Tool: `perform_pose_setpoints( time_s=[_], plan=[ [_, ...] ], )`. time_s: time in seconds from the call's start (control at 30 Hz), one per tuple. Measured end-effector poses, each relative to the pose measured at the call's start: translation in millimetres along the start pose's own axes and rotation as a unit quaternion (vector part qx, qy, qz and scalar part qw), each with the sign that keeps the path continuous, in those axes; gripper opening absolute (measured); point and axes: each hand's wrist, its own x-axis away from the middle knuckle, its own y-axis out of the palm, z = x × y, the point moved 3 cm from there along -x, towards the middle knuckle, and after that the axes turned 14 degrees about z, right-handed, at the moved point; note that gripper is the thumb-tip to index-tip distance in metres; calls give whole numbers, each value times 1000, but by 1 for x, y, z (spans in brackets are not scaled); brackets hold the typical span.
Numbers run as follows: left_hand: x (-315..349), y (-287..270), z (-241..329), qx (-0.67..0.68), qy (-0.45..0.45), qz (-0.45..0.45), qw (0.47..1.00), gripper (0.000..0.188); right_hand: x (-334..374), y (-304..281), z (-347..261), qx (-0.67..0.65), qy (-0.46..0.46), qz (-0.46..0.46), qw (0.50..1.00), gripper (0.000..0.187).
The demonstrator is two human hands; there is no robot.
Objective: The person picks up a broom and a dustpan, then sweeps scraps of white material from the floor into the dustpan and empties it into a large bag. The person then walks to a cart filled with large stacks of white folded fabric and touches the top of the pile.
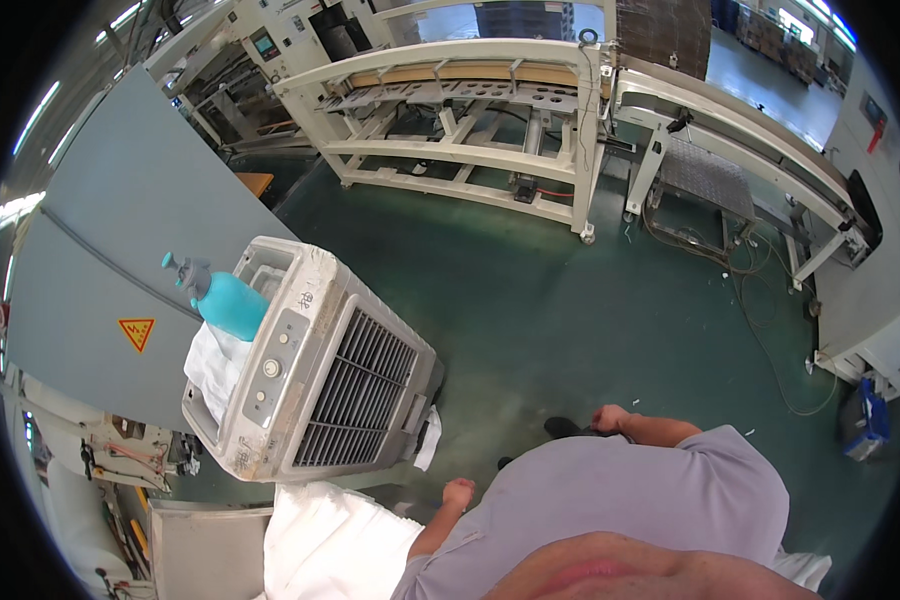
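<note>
My left hand [458, 493] hangs low at my side with its fingers curled in, and I see nothing in it. It is nearest to the white cloth-like material [335, 540] and the grey air cooler [315, 380]. My right hand [610, 418] hangs in front of my body over the green floor, its fingers also curled, with nothing visible in them. The cooler has a dark slatted grille and knobs. On its top a turquoise spray bottle [233, 305] with a grey pump head stands tilted in the picture, beside a crumpled white cloth [215, 365].
A tall grey cabinet [120, 250] with a yellow warning triangle stands at the left. Across the floor runs a cream machine frame [460, 150], with a metal step [705, 180] to its right. Loose cables [745, 300] and a blue container [863, 420] lie at the right.
</note>
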Motion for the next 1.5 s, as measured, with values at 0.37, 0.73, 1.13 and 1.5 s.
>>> perform_pose_setpoints(
  time_s=[0.37,0.73,1.13,1.5],
  plan=[
    [0,40,-27,-31,18,34,999,30,-39,-32,75,347,-187,-61,917,28],
    [22,62,-40,-44,-29,-6,999,36,-77,-85,10,108,-162,42,980,26],
    [30,76,-51,-27,-14,31,999,28,-38,-340,-235,-421,-301,214,828,14],
    [10,69,-63,173,-34,-33,984,17,255,-535,-395,-313,-763,400,399,52]
  ],
)
